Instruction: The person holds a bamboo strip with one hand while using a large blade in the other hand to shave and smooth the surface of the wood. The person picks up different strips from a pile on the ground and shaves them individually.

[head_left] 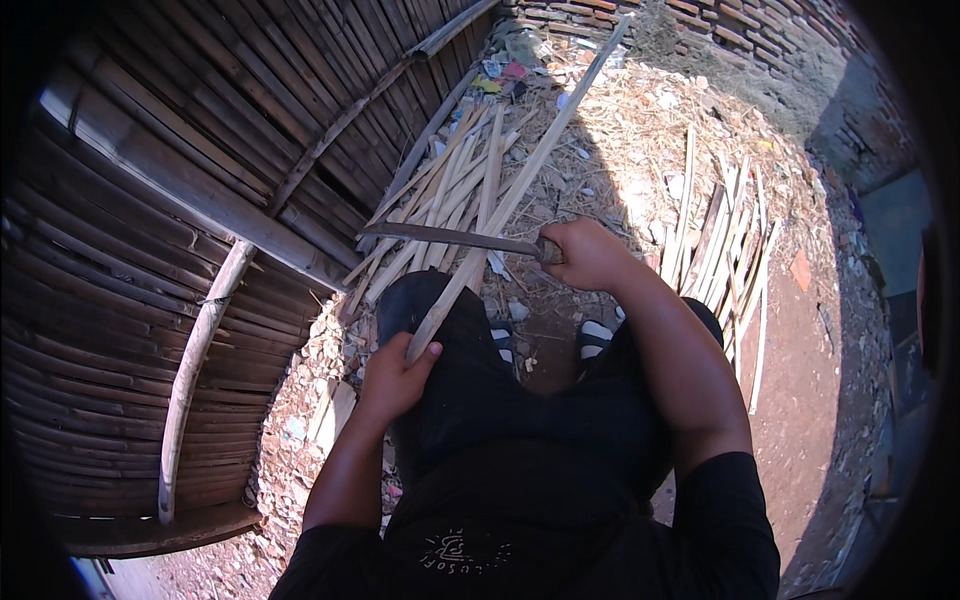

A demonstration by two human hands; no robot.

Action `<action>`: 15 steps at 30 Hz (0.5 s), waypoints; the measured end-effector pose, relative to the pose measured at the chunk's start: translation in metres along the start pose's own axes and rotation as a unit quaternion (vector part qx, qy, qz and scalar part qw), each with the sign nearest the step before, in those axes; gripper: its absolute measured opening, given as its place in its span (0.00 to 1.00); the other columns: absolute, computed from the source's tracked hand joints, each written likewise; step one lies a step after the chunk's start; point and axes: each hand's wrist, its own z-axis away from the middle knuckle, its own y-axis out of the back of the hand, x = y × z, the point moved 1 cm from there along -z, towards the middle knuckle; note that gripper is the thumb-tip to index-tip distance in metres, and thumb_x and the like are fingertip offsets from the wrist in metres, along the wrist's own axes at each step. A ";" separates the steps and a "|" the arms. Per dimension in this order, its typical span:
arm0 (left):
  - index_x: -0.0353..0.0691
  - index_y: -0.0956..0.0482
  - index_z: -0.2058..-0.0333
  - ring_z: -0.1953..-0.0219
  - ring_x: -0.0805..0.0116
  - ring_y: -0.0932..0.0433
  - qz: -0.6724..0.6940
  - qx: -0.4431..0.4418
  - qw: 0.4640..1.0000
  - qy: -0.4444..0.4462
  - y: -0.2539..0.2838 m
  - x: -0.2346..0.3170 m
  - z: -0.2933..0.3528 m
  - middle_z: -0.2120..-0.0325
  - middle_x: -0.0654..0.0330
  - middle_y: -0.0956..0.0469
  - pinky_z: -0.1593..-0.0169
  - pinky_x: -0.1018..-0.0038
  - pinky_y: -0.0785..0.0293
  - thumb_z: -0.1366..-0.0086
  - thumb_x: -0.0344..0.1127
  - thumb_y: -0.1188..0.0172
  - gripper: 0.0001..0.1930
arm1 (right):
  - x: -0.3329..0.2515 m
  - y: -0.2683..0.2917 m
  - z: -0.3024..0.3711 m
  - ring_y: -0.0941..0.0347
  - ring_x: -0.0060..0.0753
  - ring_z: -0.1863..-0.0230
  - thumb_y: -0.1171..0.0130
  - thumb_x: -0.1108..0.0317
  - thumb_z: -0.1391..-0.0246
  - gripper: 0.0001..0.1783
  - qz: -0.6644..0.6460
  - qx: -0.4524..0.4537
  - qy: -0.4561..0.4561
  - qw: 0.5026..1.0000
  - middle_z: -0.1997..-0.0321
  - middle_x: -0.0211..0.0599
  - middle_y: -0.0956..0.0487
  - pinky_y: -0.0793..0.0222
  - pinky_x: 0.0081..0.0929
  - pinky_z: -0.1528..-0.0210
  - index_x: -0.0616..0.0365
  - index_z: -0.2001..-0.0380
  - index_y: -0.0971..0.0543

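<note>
The left hand (pixel 393 380) is closed round the near end of one long pale strip (pixel 541 160); the right hand (pixel 592 257) grips one long blade (pixel 440 235) crossing that strip, contact unclear. Two heaps, too tangled to count, flank the strip: a left heap (pixel 452 185) beside a slatted wall (pixel 225 120), a right heap (pixel 732 225). Fingers mostly hide the blade's handle (pixel 548 251).

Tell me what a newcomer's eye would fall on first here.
Probably the long dark blade in the right hand, crossing in view the long pale strip that the left hand grips by its near end, beside the left thigh. Next, likely, two piles of thinner strips on the ground: the left pile by the slatted wall, the right pile beyond the right forearm.
</note>
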 end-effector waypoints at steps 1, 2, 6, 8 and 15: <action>0.34 0.21 0.63 0.72 0.58 0.20 0.004 -0.006 1.000 -0.005 0.001 -0.003 0.000 0.77 0.51 0.21 0.66 0.62 0.27 0.29 0.56 0.36 0.25 | -0.008 -0.003 0.001 0.19 0.60 0.64 0.28 0.60 0.51 0.16 0.025 -0.019 0.026 0.999 0.72 0.50 0.19 0.25 0.52 0.61 0.58 0.64 0.19; 0.34 0.21 0.63 0.71 0.54 0.18 0.007 -0.012 1.000 -0.011 0.003 -0.003 0.001 0.76 0.49 0.20 0.65 0.60 0.26 0.29 0.57 0.36 0.26 | -0.020 -0.003 0.000 0.19 0.60 0.64 0.27 0.60 0.52 0.16 0.050 -0.037 0.052 0.997 0.72 0.50 0.19 0.25 0.52 0.61 0.57 0.64 0.19; 0.34 0.21 0.61 0.71 0.67 0.24 0.085 -0.066 0.994 0.001 0.009 -0.003 0.019 0.76 0.57 0.23 0.65 0.66 0.28 0.27 0.56 0.38 0.25 | -0.038 0.005 0.002 0.20 0.60 0.64 0.27 0.60 0.55 0.17 0.075 -0.053 0.093 0.991 0.73 0.48 0.20 0.25 0.52 0.62 0.55 0.65 0.20; 0.35 0.22 0.61 0.71 0.73 0.28 0.100 -0.090 0.991 0.003 0.009 -0.012 0.019 0.77 0.61 0.25 0.66 0.69 0.30 0.26 0.55 0.39 0.24 | -0.021 0.009 0.001 0.20 0.60 0.64 0.27 0.60 0.54 0.16 0.044 -0.026 0.066 0.997 0.73 0.49 0.20 0.25 0.52 0.62 0.55 0.65 0.20; 0.35 0.22 0.63 0.73 0.76 0.32 0.153 -0.038 0.987 0.007 -0.009 -0.020 0.018 0.79 0.63 0.28 0.68 0.70 0.32 0.27 0.54 0.37 0.23 | 0.001 0.021 0.005 0.19 0.61 0.63 0.28 0.58 0.50 0.16 -0.005 0.005 0.003 1.000 0.71 0.52 0.18 0.25 0.53 0.60 0.57 0.65 0.19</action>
